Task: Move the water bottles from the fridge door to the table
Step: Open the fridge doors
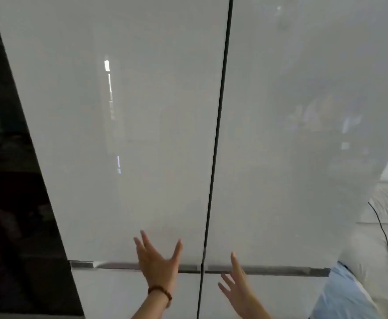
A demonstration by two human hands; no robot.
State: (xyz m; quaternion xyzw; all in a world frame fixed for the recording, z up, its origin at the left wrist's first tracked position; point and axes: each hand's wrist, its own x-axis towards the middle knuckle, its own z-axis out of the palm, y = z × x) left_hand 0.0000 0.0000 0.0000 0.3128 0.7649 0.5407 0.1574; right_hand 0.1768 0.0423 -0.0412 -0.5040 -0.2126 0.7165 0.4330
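Spread left hand (pixel 157 261), spread right hand (pixel 236 282), both empty, closed white fridge doors (pixel 142 134), contents hidden

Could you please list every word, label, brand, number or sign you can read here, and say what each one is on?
There is no readable text in this picture.
The white fridge doors show no logo, label or number; the bright streaks on the left one are reflections.
The beaded bracelet by the left hand bears no lettering.
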